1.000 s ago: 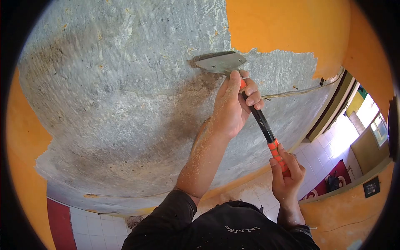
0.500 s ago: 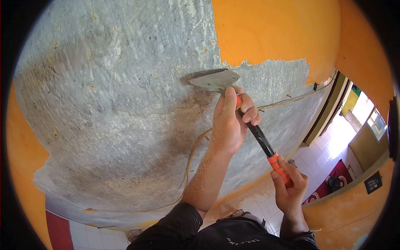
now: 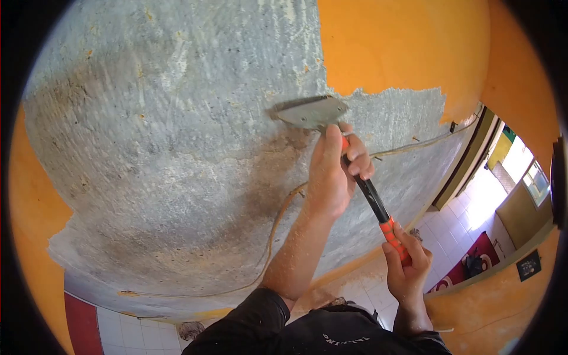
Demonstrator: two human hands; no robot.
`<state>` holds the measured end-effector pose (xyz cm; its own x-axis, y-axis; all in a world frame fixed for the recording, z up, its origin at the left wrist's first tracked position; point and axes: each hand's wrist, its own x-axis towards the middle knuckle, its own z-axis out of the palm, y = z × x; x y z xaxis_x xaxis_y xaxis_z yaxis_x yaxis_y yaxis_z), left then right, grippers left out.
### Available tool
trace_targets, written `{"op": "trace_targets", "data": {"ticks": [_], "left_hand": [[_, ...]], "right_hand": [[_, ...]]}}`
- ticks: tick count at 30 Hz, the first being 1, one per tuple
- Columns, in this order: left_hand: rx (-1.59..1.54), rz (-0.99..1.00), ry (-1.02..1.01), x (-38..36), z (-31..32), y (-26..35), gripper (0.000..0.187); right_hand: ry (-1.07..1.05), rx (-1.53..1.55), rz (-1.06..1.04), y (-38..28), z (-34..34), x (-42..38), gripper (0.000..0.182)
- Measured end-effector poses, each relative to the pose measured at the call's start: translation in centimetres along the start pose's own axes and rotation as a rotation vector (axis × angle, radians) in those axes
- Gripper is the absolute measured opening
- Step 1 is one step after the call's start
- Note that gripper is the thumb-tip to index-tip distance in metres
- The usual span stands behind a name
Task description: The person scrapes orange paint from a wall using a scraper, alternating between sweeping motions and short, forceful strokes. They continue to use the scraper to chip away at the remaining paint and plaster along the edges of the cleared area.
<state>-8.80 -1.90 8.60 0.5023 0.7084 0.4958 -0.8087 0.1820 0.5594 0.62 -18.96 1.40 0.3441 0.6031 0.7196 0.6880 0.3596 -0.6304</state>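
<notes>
A long-handled wall scraper (image 3: 313,112) lies with its wide metal blade against the bare grey wall (image 3: 195,118), just below the torn edge of the orange paint (image 3: 402,47). My left hand (image 3: 337,168) is closed round the handle's upper part, close under the blade. Lower down, my right hand (image 3: 408,263) grips the orange end of the black handle. The scraper slants from upper left to lower right. Fine dust shows near my left forearm.
A thin cable (image 3: 275,225) runs loosely along the lower wall and passes behind my left arm. At the right is a doorway (image 3: 488,171) onto a bright tiled floor, with a red mat (image 3: 473,263) on it. Debris (image 3: 190,329) lies on the floor below.
The blade and my left hand appear slightly farther right in view, while my right hand is almost in place. The view of the wall has shifted slightly right too. Both hands keep their grip.
</notes>
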Motion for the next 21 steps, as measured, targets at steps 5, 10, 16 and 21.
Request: {"op": "trace_targets", "data": {"ticks": [5,10,16,21], "left_hand": [[0.037,0.015,-0.002,0.9,1.0,0.8,0.032],[0.002,-0.005,-0.008,0.2,0.2,-0.1,0.031],[-0.011,0.012,-0.012,0.9,0.5,0.0,0.030],[-0.016,-0.013,-0.009,0.5,0.4,-0.5,0.030]], "right_hand": [[-0.031,-0.007,0.070,-0.7,-0.8,0.5,0.039],[-0.025,-0.027,0.066,-0.9,-1.1,0.0,0.037],[-0.018,-0.024,0.072,-0.7,-1.2,0.3,0.037],[0.011,-0.005,0.033,-0.9,-1.5,0.3,0.037]]}}
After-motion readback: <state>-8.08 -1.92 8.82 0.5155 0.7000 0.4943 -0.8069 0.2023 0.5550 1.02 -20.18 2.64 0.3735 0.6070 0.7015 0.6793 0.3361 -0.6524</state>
